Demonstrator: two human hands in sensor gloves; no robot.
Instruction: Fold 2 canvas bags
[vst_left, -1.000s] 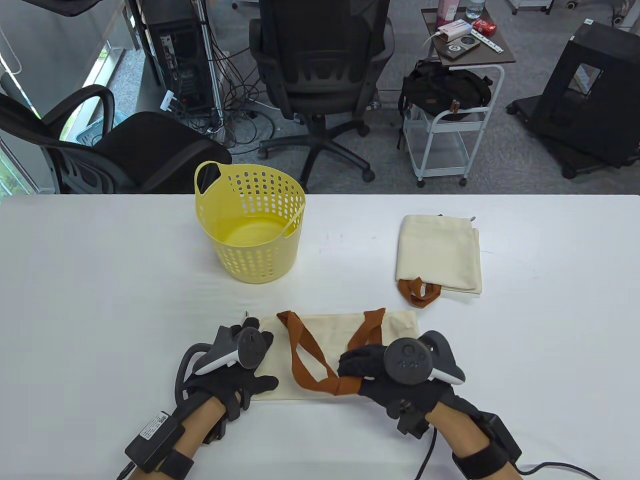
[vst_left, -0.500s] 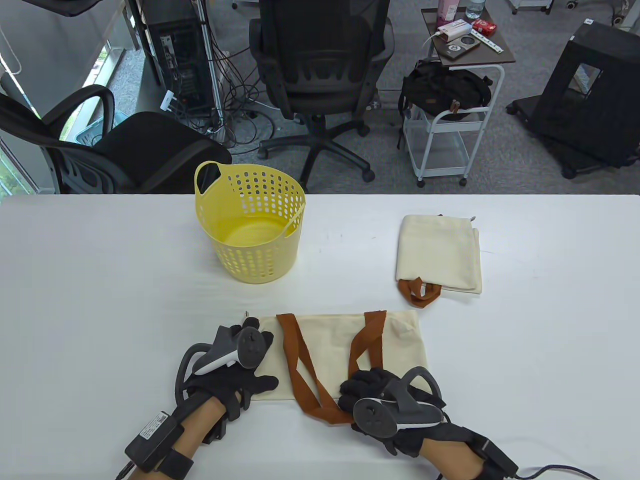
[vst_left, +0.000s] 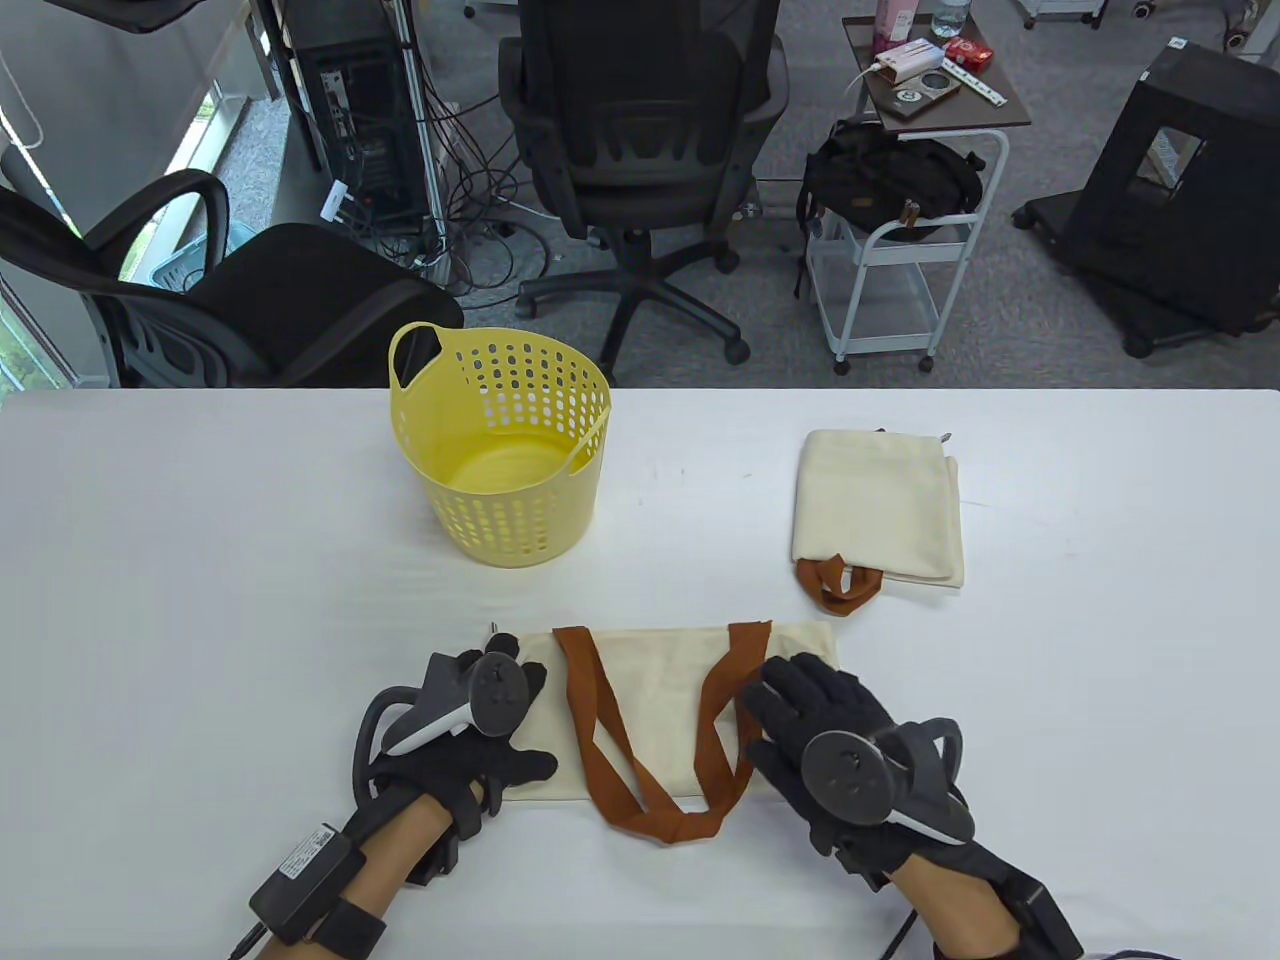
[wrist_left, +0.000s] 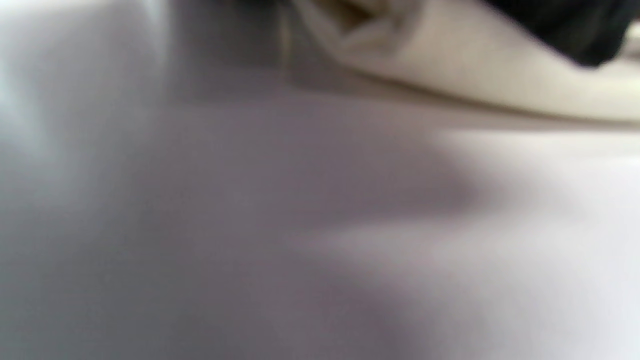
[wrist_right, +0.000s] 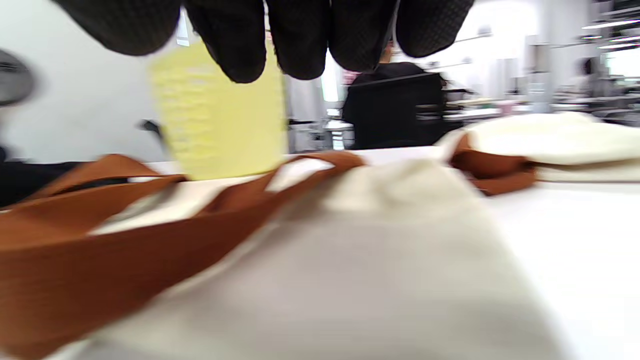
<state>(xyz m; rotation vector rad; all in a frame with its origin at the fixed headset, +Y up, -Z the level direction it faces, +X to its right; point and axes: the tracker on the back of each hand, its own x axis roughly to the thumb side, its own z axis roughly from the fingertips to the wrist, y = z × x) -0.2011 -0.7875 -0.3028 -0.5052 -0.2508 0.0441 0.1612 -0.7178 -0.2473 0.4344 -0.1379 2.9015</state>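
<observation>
A cream canvas bag (vst_left: 665, 690) lies flat near the table's front, its brown straps (vst_left: 655, 800) draped over it toward the front edge. It also shows in the right wrist view (wrist_right: 380, 260) and the left wrist view (wrist_left: 450, 70). My left hand (vst_left: 490, 740) rests flat on the bag's left end. My right hand (vst_left: 810, 705) lies open, palm down, on the bag's right end, beside the right strap. A second cream bag (vst_left: 878, 505) lies folded at the back right, its brown straps (vst_left: 838, 583) sticking out; it also shows in the right wrist view (wrist_right: 555, 145).
A yellow perforated basket (vst_left: 500, 445) stands at the back left of the white table (vst_left: 200, 560), and shows in the right wrist view (wrist_right: 220, 125). Office chairs (vst_left: 640, 150) and a small white cart (vst_left: 900, 270) stand beyond the far edge.
My right hand let go of the brown straps, which now lie over the bag's front edge. It moved right and spread flat on the bag's right end. My left hand stayed put.
</observation>
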